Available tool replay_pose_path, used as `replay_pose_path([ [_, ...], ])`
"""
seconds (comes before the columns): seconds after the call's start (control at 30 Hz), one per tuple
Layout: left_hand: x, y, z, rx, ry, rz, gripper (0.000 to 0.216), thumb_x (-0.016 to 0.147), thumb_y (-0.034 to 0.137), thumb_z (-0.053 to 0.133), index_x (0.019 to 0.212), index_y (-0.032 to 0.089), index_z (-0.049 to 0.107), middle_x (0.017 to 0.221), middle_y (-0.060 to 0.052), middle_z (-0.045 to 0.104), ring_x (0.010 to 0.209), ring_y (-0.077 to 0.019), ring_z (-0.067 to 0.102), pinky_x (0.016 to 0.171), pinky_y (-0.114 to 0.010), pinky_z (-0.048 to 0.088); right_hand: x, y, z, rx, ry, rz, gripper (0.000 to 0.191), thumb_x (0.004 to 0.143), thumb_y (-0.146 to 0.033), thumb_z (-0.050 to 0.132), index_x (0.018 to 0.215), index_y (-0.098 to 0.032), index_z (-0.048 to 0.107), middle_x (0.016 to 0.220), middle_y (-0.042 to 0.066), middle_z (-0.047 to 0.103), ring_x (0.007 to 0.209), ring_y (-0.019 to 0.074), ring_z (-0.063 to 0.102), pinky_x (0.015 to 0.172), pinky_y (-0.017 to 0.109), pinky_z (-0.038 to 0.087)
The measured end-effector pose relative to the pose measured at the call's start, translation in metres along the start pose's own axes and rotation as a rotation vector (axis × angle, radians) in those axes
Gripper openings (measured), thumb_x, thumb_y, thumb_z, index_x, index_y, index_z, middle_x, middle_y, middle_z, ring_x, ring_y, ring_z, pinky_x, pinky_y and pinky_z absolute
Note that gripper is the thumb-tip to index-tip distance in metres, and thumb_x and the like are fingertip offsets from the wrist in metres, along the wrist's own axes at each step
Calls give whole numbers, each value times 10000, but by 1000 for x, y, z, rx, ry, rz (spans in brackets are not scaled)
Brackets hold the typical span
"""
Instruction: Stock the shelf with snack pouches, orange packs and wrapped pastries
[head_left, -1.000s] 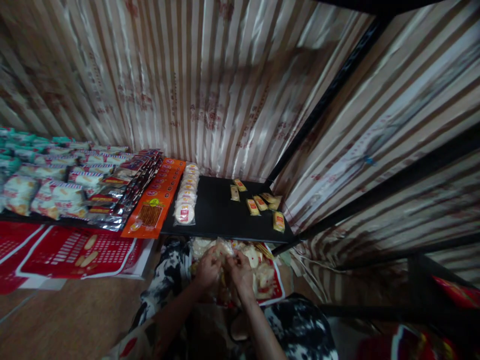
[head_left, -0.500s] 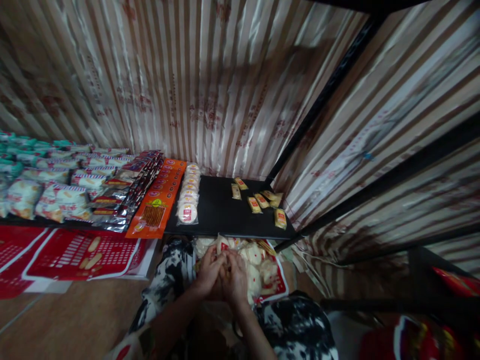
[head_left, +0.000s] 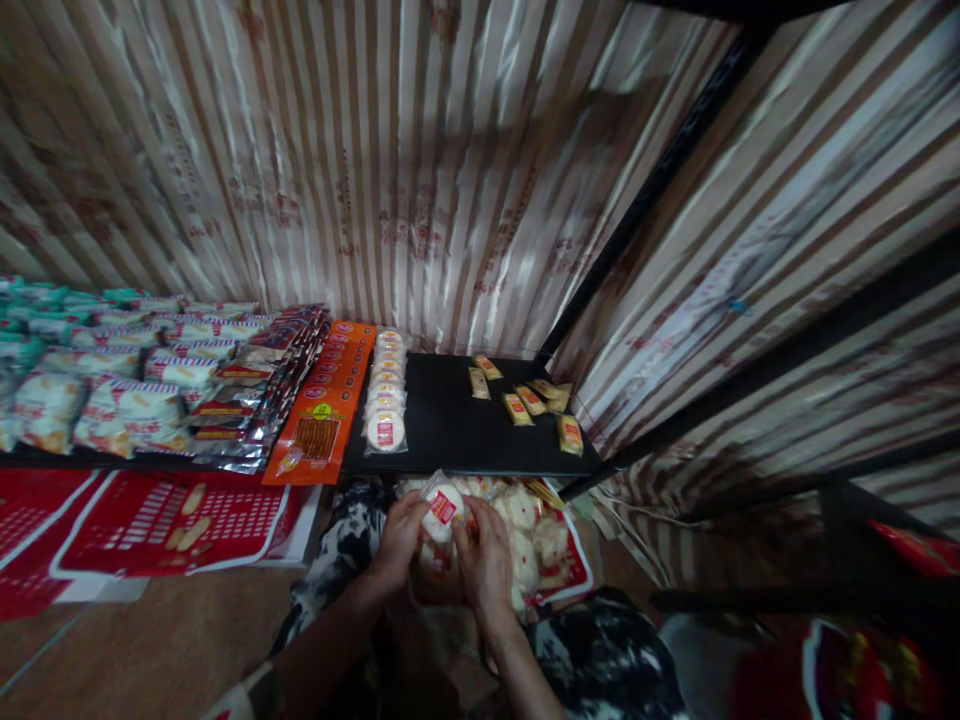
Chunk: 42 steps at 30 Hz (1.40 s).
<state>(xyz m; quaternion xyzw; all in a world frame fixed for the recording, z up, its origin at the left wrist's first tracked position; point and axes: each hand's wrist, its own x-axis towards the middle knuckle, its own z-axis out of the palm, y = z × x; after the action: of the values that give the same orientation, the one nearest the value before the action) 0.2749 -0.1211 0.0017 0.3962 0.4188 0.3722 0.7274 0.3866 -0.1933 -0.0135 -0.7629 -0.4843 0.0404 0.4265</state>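
My left hand (head_left: 396,542) and my right hand (head_left: 486,562) are closed together round a stack of round white cakes in clear wrappers (head_left: 442,508), each with a red label. They hold it just above an open bag of the same cakes (head_left: 540,545) on my lap. A row of these cakes (head_left: 385,390) lies on the black shelf (head_left: 450,430) ahead.
Several small yellow packets (head_left: 536,402) lie on the shelf's right part. An orange snack pack (head_left: 324,410) and rows of silver and white packets (head_left: 150,380) fill the shelf to the left. Red cartons (head_left: 150,520) lie below. Striped sheeting backs the rack.
Both hands have lifted from inside the bag and now hold a stack of round cakes up between them. The view shifted slightly left.
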Motion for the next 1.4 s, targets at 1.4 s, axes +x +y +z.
replay_pose_path([
  [1.4,-1,-3,-9,-318,118,-52,433,575,387,764,901,152,604,849,-68,690,758,-207,648,665,-287,505,21,-23,25,984,-260,719,428,568,-425,773,883,-198,595,735,-8,657,675,154,627,651,266,504],
])
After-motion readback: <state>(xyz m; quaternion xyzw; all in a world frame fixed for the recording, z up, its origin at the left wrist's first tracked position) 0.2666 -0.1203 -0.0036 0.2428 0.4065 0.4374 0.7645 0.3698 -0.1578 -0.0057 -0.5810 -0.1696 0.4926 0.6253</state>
